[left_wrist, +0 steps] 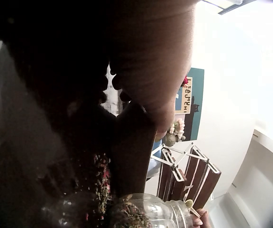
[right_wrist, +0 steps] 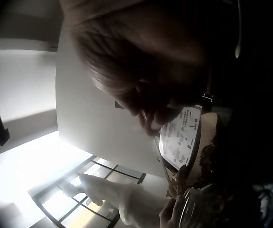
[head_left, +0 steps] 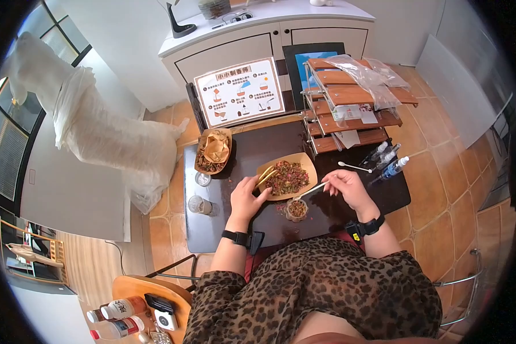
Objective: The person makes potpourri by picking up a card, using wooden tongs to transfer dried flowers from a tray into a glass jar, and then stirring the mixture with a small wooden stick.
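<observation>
My right hand (head_left: 347, 189) pinches a thin white long-handled spoon (head_left: 312, 191), its far end at the mouth of a small clear glass jar (head_left: 296, 210) holding dried brown-red bits. In the left wrist view the jar (left_wrist: 146, 209) shows flakes inside. At the left end of a brown paper tray (head_left: 308, 167), my left hand (head_left: 246, 199) grips the edge, its thumb by the near corner. Dried red and green petals (head_left: 286, 179) fill the tray. Two gold-coloured strips, like tongs (head_left: 266, 175), lie over its left side beside the left fingers.
A second paper tray (head_left: 213, 150) stands back left, with a glass jar (head_left: 202, 206) and a small glass (head_left: 202, 178) nearer. A spare white spoon (head_left: 354, 167) and spray bottles (head_left: 395, 167) lie right. Behind are a printed instruction board (head_left: 239, 92) and a wooden tiered rack (head_left: 350, 94).
</observation>
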### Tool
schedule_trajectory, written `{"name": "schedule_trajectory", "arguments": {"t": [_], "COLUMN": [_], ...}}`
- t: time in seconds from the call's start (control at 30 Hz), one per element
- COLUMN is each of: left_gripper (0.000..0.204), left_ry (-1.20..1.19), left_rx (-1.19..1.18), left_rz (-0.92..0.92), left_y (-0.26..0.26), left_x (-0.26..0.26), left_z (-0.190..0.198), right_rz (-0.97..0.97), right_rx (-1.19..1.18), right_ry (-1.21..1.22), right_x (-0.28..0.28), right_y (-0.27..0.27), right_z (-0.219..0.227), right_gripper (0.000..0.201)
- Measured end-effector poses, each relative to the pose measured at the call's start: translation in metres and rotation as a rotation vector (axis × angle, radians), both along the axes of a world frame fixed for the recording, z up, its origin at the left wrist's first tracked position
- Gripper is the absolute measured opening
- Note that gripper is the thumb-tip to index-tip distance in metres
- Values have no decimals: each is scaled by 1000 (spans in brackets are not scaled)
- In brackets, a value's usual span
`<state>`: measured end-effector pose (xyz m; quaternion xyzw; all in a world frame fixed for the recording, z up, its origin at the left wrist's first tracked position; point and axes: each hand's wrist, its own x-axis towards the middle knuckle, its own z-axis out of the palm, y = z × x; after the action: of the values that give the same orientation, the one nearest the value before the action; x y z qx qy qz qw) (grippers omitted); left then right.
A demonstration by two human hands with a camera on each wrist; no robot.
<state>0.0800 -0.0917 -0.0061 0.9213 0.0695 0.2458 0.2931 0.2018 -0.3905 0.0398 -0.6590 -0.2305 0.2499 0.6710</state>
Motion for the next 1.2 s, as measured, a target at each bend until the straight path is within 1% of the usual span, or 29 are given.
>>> {"name": "schedule_trajectory", "arguments": {"t": [0.13,0.23,0.27,0.37,0.47,0.67,0.77,0.87,0.97,1.07,1.17,1.2], "left_gripper": [47,50,50,52,55,69,80,86,88,88,88,87], "left_ry": [-16,2,10,-6,15,4,63,68,58,43,39,25], "left_rx": [8,8,7,5,7,29,7,44,47,52,59,57], "left_rz": [-15,-21,-22,-5,-1,-46,-63,-62,-61,-48,-42,-39], "left_y": [0,-1,0,-1,-1,2,3,3,3,4,4,4], "left_x": [0,-1,-1,-1,0,0,-1,-1,-1,-1,0,0], "left_z": [2,5,6,5,5,2,1,1,0,-2,-3,-3], "right_rz": [-221,-338,-342,-389,-388,-363,-365,-373,-371,-361,-382,-385], "right_rx": [73,-29,-30,-107,-114,-116,-142,-100,-101,-167,-177,-142], "right_ry": [48,-69,-61,-275,-406,-145,-130,-128,-94,-124,-122,-81], "right_x": [8,17,18,24,26,33,38,41,41,47,44,43], "right_y": [5,11,11,21,30,45,50,55,53,48,49,49], "right_z": [-1,-9,-9,-21,-26,-41,-50,-59,-59,-72,-70,-69], "right_gripper": [23,24,23,20,18,17,17,17,18,20,19,18]}}
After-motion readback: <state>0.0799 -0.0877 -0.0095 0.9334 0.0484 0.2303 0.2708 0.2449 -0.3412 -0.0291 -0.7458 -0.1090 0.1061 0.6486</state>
